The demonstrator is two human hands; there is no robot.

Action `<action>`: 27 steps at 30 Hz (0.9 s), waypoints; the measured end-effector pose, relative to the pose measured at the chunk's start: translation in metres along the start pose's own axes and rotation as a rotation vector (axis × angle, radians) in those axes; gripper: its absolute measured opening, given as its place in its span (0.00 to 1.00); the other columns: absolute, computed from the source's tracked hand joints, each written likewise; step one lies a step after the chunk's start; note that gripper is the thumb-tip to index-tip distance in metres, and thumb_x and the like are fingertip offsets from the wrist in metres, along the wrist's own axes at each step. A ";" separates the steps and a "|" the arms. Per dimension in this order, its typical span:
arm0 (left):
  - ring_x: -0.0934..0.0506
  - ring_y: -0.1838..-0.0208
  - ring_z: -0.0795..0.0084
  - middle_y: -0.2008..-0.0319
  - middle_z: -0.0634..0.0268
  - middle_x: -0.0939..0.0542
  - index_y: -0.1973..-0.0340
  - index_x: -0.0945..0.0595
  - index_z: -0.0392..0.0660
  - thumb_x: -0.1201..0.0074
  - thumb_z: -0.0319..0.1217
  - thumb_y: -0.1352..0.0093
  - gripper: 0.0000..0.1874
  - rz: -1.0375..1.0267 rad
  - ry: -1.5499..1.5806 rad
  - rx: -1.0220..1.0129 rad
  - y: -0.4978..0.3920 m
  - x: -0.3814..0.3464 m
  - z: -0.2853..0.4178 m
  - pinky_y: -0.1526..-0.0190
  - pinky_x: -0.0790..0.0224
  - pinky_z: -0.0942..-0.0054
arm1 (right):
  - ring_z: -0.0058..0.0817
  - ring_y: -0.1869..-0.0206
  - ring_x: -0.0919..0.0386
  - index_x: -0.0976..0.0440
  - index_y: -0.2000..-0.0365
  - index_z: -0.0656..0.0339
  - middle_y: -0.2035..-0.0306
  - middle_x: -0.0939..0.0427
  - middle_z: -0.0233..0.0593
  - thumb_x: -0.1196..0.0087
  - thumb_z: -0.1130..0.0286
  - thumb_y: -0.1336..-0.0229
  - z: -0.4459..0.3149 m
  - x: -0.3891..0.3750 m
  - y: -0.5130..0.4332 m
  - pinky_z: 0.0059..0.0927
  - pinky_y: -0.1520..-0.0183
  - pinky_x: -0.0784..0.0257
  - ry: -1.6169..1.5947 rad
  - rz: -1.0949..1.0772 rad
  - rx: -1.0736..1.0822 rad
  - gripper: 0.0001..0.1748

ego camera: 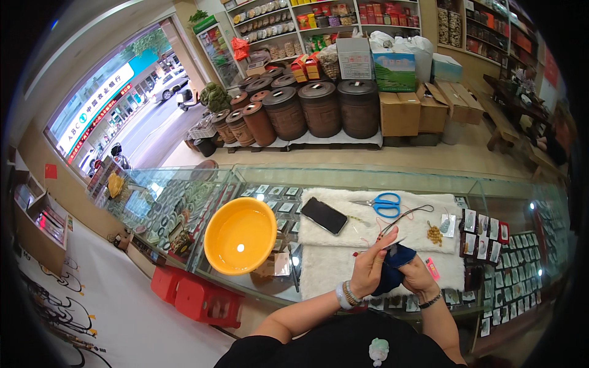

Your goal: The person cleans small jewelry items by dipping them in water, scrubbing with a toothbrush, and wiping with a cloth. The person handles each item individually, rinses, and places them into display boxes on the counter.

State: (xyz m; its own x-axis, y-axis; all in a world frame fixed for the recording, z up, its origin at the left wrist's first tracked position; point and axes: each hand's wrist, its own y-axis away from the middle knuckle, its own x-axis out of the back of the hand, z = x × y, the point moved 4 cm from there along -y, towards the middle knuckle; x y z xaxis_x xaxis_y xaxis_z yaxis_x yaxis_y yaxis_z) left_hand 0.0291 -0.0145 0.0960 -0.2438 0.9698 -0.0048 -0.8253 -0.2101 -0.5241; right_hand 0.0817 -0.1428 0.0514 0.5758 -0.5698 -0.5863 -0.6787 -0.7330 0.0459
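Observation:
My left hand (370, 267) and my right hand (419, 275) meet over a white fluffy mat (322, 262) on a glass display counter. Between them is a dark blue cloth pouch (399, 260), gripped by both hands. A small pale pointed piece shows by my left fingers; what it is I cannot tell. A dark braided cord (407, 215) runs up from my left fingertips, with thin red cord beside it. Blue-handled scissors (386, 205) and a black smartphone (324, 215) lie on the mat. Amber-coloured beads (434, 234) lie right of the cord, beside a pale pendant (445, 224) on a white card.
A yellow basin (240, 235) holding water stands left of the mat. Carded pendants (481, 234) lie at its right, near a pink tag (432, 268). Red plastic stools (207, 299) stand below the counter. Lidded brown urns (320, 110) and cardboard boxes (399, 115) stand beyond it. People sit far right.

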 end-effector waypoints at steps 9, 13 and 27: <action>0.29 0.68 0.77 0.68 0.71 0.24 0.50 0.22 0.38 0.61 0.38 0.20 0.17 0.190 -0.018 0.704 0.007 0.021 -0.028 0.65 0.35 0.72 | 0.23 0.63 0.20 0.22 0.64 0.67 0.66 0.18 0.37 0.53 0.80 0.36 0.001 0.001 -0.011 0.25 0.59 0.23 0.231 0.122 0.059 0.08; 0.23 0.46 0.66 0.47 0.57 0.22 0.41 0.29 0.34 0.66 0.37 0.20 0.22 0.285 0.793 0.530 -0.009 0.021 -0.024 0.42 0.31 0.65 | 0.22 0.61 0.19 0.22 0.61 0.66 0.64 0.18 0.35 0.50 0.77 0.34 0.003 0.004 -0.003 0.25 0.57 0.22 0.142 -0.028 0.068 0.07; 0.30 0.34 0.59 0.37 0.50 0.29 0.36 0.36 0.32 0.62 0.28 0.24 0.23 0.103 0.983 0.754 -0.019 0.027 -0.005 0.31 0.39 0.58 | 0.41 0.44 0.26 0.26 0.50 0.65 0.48 0.24 0.47 0.50 0.55 0.34 -0.027 0.029 0.040 0.46 0.36 0.35 -0.181 -0.312 0.267 0.24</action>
State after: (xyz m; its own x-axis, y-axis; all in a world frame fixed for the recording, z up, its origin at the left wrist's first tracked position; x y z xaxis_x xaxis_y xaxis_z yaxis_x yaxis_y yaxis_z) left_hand 0.0410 0.0168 0.1019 -0.1085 0.5575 -0.8231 -0.9909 0.0058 0.1345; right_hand 0.0834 -0.1987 0.0586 0.6984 -0.2451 -0.6724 -0.5929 -0.7244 -0.3517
